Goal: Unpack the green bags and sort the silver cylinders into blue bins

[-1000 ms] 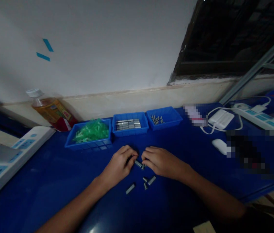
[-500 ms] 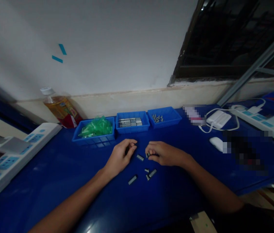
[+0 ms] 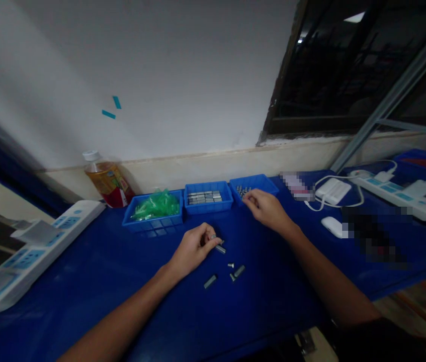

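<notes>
My left hand (image 3: 195, 247) is closed, thumb and fingers pinching a small metal screw (image 3: 214, 237), partly hidden by the fingers. Just under its fingertips a silver metal rod (image 3: 221, 249) lies on the blue table. My right hand (image 3: 267, 208) reaches over the front edge of the blue bin of screws (image 3: 260, 185), fingertips pinched together; what they hold, if anything, is hidden. Nearer to me lie a second rod (image 3: 210, 281), a third rod (image 3: 239, 271), a loose screw (image 3: 231, 265) and another screw (image 3: 232, 277).
A blue bin of silver rods (image 3: 208, 206) stands left of the screws. Beside it is a bin of green plastic bags (image 3: 154, 224). A drink bottle (image 3: 107, 182), a power strip (image 3: 47, 246), a white mouse (image 3: 332, 227) and a charger with cables (image 3: 333, 191) stand around.
My right hand has moved away from the rods, forward and right to the screw bin. The fingers of my left hand have closed around a screw, near the rod. The camera view has shifted slightly.
</notes>
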### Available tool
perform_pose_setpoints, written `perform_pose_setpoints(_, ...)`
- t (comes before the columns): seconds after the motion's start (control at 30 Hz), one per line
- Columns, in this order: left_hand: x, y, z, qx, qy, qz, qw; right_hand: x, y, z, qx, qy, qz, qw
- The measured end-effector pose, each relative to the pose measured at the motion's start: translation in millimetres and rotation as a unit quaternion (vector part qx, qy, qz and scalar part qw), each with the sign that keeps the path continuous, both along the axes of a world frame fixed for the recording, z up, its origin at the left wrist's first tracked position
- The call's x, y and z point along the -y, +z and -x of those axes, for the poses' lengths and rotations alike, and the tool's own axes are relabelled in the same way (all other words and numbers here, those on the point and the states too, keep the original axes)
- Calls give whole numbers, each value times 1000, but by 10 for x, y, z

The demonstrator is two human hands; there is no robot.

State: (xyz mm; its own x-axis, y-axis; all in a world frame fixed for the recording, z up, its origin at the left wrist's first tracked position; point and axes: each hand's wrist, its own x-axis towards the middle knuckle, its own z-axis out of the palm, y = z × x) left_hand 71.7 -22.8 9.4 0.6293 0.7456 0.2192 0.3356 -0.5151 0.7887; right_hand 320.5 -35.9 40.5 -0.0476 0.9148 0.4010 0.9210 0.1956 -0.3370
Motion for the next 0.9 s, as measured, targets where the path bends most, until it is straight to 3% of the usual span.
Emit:
perform_pose_setpoints(0.07,-10,3,8,-2,-5,-4,1000,-72,40,-66,14,-108,-55,993)
perform_pose_setpoints(0.13,-32,-1,9,10,-1,0,1000,-67,33,-38,17,-141,-76,987)
perform_pose_setpoints(0.23,-58,-10,-21,86,33,103,990,85,-36,211,-10,-46,-90,995)
perform_pose_setpoints(0.33,-33,-3,-83,209,81,286,932,269,-116,565,-23,89,-87,992)
perform_pose_setpoints(0.43,28,8,-127,267,96,371,884,335,-178,782,-9,143,-76,987)
perform_pose_setpoints(0.5,54,4,-131,264,90,365,888,317,-210,808,-11,149,-68,986)
perform_pose_setpoints(0.7,29,29,-134,183,50,280,941,301,-203,728,-38,176,-46,983)
perform_pose_setpoints(0.8,66,197,-124,127,35,228,965,346,-121,738,-50,194,-54,978)
perform_pose_setpoints(0.9,174,468,-8,41,23,53,997,319,2,655,-68,172,-97,978)
